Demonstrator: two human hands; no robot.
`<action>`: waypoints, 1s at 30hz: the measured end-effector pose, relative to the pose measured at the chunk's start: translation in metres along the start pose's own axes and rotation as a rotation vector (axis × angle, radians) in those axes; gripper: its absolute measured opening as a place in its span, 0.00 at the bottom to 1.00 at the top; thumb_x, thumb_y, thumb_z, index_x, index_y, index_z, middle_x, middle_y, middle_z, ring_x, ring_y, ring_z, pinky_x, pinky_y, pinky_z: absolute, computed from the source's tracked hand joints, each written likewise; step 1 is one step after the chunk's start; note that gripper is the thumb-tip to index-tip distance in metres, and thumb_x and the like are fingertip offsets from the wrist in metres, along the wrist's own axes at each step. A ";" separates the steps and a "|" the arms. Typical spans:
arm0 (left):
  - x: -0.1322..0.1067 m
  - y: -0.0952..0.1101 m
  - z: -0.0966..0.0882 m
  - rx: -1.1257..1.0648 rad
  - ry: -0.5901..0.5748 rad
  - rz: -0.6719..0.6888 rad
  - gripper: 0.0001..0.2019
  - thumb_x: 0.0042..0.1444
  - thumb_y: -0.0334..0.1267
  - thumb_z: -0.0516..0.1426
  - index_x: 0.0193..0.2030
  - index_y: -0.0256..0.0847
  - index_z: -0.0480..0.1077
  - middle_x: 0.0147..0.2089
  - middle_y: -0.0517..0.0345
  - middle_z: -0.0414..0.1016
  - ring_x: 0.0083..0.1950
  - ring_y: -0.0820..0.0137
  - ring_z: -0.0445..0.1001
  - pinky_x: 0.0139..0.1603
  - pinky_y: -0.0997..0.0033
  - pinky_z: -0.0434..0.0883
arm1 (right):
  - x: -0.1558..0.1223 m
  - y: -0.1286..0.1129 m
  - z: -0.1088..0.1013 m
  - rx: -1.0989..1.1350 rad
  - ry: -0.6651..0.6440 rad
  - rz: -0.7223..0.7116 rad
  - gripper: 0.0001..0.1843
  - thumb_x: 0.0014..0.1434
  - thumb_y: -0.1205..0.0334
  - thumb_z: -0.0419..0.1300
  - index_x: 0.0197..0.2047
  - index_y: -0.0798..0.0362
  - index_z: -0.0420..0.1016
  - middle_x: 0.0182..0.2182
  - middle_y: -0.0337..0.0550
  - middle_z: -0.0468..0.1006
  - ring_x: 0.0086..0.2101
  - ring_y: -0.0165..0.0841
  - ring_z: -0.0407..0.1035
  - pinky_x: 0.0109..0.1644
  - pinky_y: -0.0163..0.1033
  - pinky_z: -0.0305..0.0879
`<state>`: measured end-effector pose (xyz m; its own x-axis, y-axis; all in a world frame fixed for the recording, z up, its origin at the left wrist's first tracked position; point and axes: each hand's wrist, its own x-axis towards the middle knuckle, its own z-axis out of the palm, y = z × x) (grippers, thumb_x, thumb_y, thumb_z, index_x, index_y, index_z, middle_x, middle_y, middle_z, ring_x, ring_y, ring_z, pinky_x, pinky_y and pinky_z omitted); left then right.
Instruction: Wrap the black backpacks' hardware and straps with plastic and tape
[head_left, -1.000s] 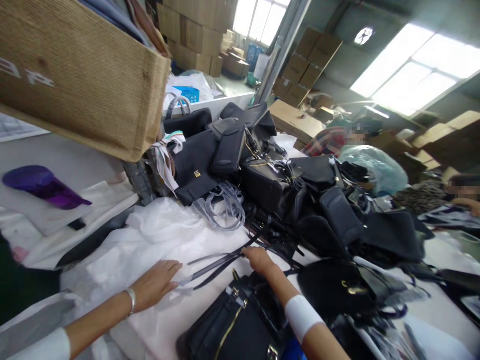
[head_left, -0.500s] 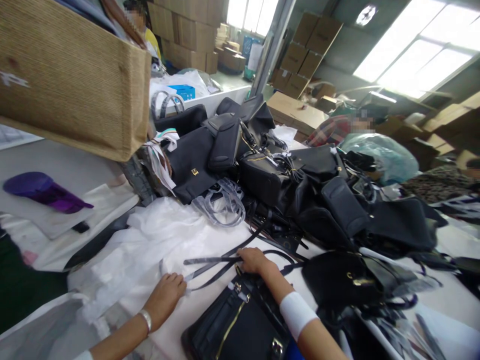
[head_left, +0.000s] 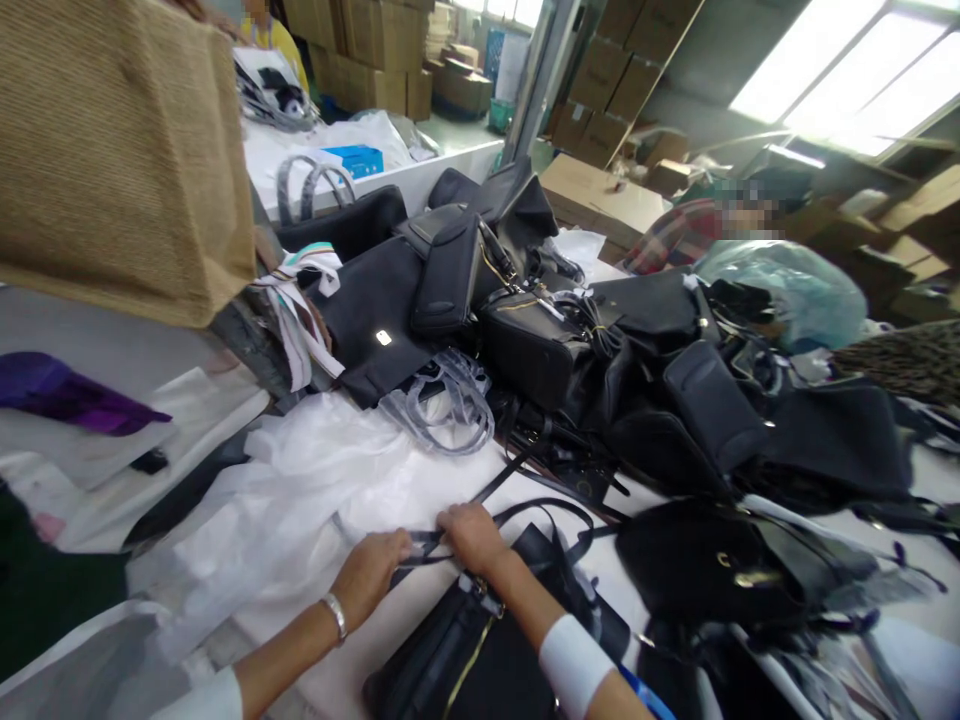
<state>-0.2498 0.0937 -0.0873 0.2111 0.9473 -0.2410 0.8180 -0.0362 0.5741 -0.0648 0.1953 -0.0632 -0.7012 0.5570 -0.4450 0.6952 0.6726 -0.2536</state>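
Note:
A black handbag point(head_left: 480, 660) with a gold zip lies on the white table just below my hands. Thin black straps point(head_left: 517, 468) run from its top across the table. My left hand point(head_left: 369, 575), with a silver bangle at the wrist, is closed on the strap's left part, where some clear wrap shows. Close to it on the right, my right hand point(head_left: 472, 537) has its fingers closed round the same strap, above the bag's top edge. The fingertips of both hands are partly hidden. To the right lies another black bag point(head_left: 697, 560) with gold fittings.
Black bags point(head_left: 540, 350) are heaped across the back. White tissue wrap point(head_left: 285, 500) spreads on the left, near a purple visor point(head_left: 82, 395). A burlap bag point(head_left: 127, 160) hangs at upper left. A person in a plaid sleeve point(head_left: 675, 235) is behind the heap.
My left hand has moved right, close to my right hand, drawing the strap's end in with it. My right hand has shifted slightly left and down. The view has tilted a little.

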 end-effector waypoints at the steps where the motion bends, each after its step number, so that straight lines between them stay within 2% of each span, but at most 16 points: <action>1: 0.004 0.002 0.000 -0.009 0.005 -0.001 0.11 0.64 0.34 0.46 0.38 0.40 0.68 0.36 0.54 0.75 0.40 0.63 0.72 0.42 0.64 0.66 | -0.002 0.002 0.001 0.010 0.002 -0.010 0.10 0.63 0.61 0.53 0.44 0.50 0.73 0.38 0.47 0.76 0.42 0.40 0.70 0.45 0.42 0.60; 3: 0.009 0.005 0.000 -0.056 0.035 0.004 0.10 0.63 0.35 0.47 0.36 0.41 0.68 0.43 0.52 0.73 0.46 0.62 0.70 0.47 0.63 0.66 | -0.006 0.005 0.001 0.032 0.008 -0.024 0.10 0.64 0.61 0.52 0.44 0.49 0.74 0.37 0.46 0.76 0.41 0.39 0.70 0.44 0.41 0.60; 6: 0.015 0.006 0.002 -0.178 0.089 -0.035 0.10 0.61 0.37 0.49 0.33 0.41 0.69 0.58 0.49 0.66 0.59 0.60 0.63 0.58 0.60 0.61 | -0.010 0.009 0.004 0.073 0.022 -0.032 0.11 0.65 0.60 0.51 0.44 0.48 0.74 0.37 0.45 0.75 0.41 0.38 0.69 0.44 0.40 0.59; 7: 0.016 0.006 0.003 -0.214 0.085 -0.064 0.10 0.61 0.38 0.49 0.33 0.41 0.70 0.59 0.49 0.66 0.61 0.60 0.62 0.60 0.60 0.60 | -0.011 0.009 0.004 0.088 0.028 -0.033 0.11 0.65 0.60 0.51 0.43 0.48 0.74 0.37 0.45 0.75 0.41 0.38 0.69 0.44 0.40 0.58; 9: 0.019 0.004 0.005 -0.250 0.044 -0.118 0.09 0.60 0.38 0.50 0.35 0.41 0.70 0.54 0.50 0.71 0.57 0.61 0.66 0.57 0.62 0.62 | -0.013 0.009 0.006 0.120 0.043 -0.033 0.11 0.65 0.62 0.50 0.43 0.48 0.74 0.37 0.45 0.74 0.41 0.37 0.68 0.44 0.39 0.58; 11: 0.022 0.002 0.006 -0.259 0.006 -0.148 0.08 0.58 0.37 0.50 0.37 0.42 0.70 0.43 0.55 0.75 0.48 0.63 0.71 0.50 0.65 0.65 | -0.016 0.008 0.008 0.152 0.059 -0.027 0.11 0.65 0.63 0.50 0.43 0.48 0.74 0.37 0.44 0.74 0.42 0.37 0.68 0.43 0.38 0.58; 15: 0.026 0.002 0.005 -0.258 -0.023 -0.181 0.06 0.55 0.36 0.52 0.31 0.43 0.69 0.31 0.61 0.75 0.36 0.67 0.72 0.36 0.71 0.63 | -0.022 0.007 0.009 0.216 0.071 -0.006 0.10 0.63 0.65 0.52 0.43 0.49 0.74 0.38 0.43 0.75 0.42 0.36 0.68 0.43 0.37 0.58; 18: 0.027 0.007 0.002 -0.256 -0.010 -0.199 0.05 0.54 0.36 0.53 0.30 0.42 0.68 0.30 0.62 0.74 0.35 0.67 0.72 0.35 0.72 0.61 | -0.026 0.006 0.005 0.260 0.063 -0.005 0.11 0.63 0.63 0.52 0.46 0.49 0.72 0.41 0.42 0.77 0.42 0.34 0.70 0.43 0.35 0.59; 20: 0.027 0.015 -0.001 -0.260 0.013 -0.198 0.05 0.55 0.36 0.52 0.31 0.42 0.68 0.31 0.61 0.74 0.37 0.67 0.71 0.36 0.71 0.61 | -0.029 0.002 0.001 0.338 0.077 -0.017 0.20 0.62 0.55 0.55 0.56 0.51 0.65 0.47 0.44 0.76 0.44 0.35 0.70 0.44 0.34 0.60; 22: 0.027 0.026 -0.004 -0.267 0.043 -0.188 0.05 0.55 0.37 0.52 0.32 0.43 0.68 0.33 0.60 0.74 0.38 0.66 0.71 0.38 0.71 0.62 | -0.031 -0.003 -0.003 0.426 0.086 -0.026 0.29 0.59 0.49 0.59 0.59 0.52 0.60 0.50 0.46 0.75 0.46 0.36 0.70 0.44 0.34 0.61; 23: 0.026 0.032 -0.006 -0.269 0.062 -0.185 0.05 0.56 0.38 0.53 0.32 0.43 0.68 0.33 0.60 0.74 0.39 0.66 0.71 0.39 0.70 0.62 | -0.032 -0.007 -0.005 0.448 0.083 -0.014 0.27 0.58 0.50 0.59 0.57 0.52 0.62 0.48 0.46 0.76 0.45 0.37 0.71 0.43 0.34 0.60; 26: 0.024 0.049 -0.016 -0.301 0.101 -0.150 0.05 0.57 0.40 0.53 0.34 0.44 0.67 0.34 0.60 0.74 0.39 0.66 0.71 0.40 0.70 0.63 | -0.043 -0.017 -0.015 0.405 0.088 0.058 0.09 0.60 0.60 0.56 0.44 0.51 0.70 0.37 0.42 0.79 0.39 0.36 0.73 0.38 0.34 0.58; 28: 0.021 0.057 -0.028 -0.340 0.110 -0.071 0.08 0.59 0.42 0.53 0.42 0.44 0.66 0.37 0.59 0.75 0.40 0.66 0.71 0.42 0.69 0.64 | -0.058 -0.022 -0.027 0.375 0.138 0.080 0.04 0.61 0.62 0.54 0.39 0.51 0.69 0.33 0.41 0.79 0.35 0.34 0.72 0.35 0.33 0.55; 30: 0.018 0.061 -0.044 -0.319 0.070 0.078 0.15 0.58 0.46 0.55 0.50 0.44 0.64 0.42 0.57 0.75 0.43 0.65 0.72 0.46 0.68 0.64 | -0.080 -0.025 -0.043 0.347 0.198 0.054 0.04 0.62 0.62 0.54 0.35 0.51 0.68 0.31 0.39 0.77 0.33 0.32 0.71 0.34 0.33 0.53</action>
<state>-0.2192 0.1227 -0.0223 0.2202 0.9655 -0.1389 0.5894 -0.0182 0.8076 -0.0331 0.1554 0.0157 -0.6557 0.6930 -0.2997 0.7199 0.4541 -0.5248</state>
